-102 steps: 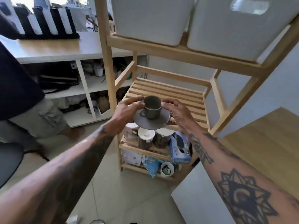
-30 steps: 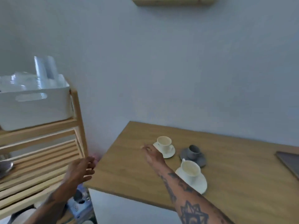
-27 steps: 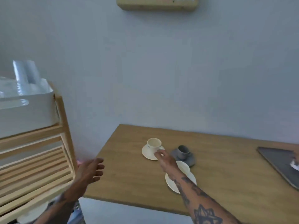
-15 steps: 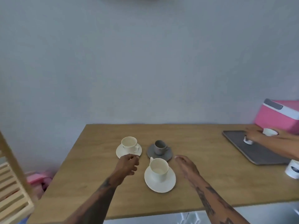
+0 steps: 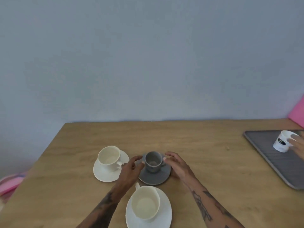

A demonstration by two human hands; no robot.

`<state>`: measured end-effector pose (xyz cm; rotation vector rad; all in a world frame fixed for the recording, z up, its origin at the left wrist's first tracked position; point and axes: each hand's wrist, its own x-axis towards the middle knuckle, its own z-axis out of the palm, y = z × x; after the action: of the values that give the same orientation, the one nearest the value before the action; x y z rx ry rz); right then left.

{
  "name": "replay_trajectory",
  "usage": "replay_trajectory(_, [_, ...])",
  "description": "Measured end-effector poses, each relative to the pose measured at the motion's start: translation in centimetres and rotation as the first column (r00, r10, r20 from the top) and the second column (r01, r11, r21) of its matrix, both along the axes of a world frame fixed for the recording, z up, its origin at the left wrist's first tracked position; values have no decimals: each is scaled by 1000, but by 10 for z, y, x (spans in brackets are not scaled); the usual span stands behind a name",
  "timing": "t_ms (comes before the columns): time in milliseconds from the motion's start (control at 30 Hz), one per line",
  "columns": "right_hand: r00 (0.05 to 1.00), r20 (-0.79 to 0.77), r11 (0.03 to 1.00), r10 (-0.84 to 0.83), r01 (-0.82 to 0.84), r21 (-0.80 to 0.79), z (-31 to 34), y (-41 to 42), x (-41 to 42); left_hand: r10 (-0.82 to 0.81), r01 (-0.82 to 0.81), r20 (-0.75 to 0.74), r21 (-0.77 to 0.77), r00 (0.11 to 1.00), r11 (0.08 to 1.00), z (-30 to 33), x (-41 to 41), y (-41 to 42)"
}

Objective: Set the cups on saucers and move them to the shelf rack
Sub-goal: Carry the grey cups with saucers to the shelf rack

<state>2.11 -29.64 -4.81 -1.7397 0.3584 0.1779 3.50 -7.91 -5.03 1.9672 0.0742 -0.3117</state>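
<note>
A small grey cup (image 5: 153, 161) stands on a grey saucer (image 5: 156, 176) in the middle of the wooden table (image 5: 205, 162). My left hand (image 5: 130, 170) and my right hand (image 5: 177, 163) flank that saucer with fingers spread, at or just off its edges; neither holds anything. To the left a cream cup (image 5: 108, 157) sits on a cream saucer (image 5: 103, 171). Nearest to me, a larger cream cup (image 5: 145, 202) rests on a white saucer (image 5: 164, 209). The shelf rack is out of view.
A dark grey tray (image 5: 266, 155) lies at the table's right edge. Another person's hand (image 5: 297, 143) there holds a white paper cup (image 5: 283, 143). A pink box (image 5: 297, 112) stands behind the tray. Something pink (image 5: 8, 183) lies low at the left.
I turned from the shelf rack, where I had the grey cup and saucer, to the table. Both hands moved from beside the near cream cup up to either side of the grey saucer.
</note>
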Motion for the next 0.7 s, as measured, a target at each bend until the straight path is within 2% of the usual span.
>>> replay_trajectory(133, [996, 19, 996, 84, -85, 31, -12, 1, 23, 27, -26, 16, -64, 1000, 998, -5, 13, -7])
replay_trajectory(333, [994, 27, 994, 102, -102, 34, -17, -1, 49, 116, -126, -73, -157, 991, 980, 0, 33, -12])
replay_trajectory(700, [991, 60, 992, 122, -122, -4, -1, -3, 59, 171, -175, -37, -159, 985, 972, 12, 38, -17])
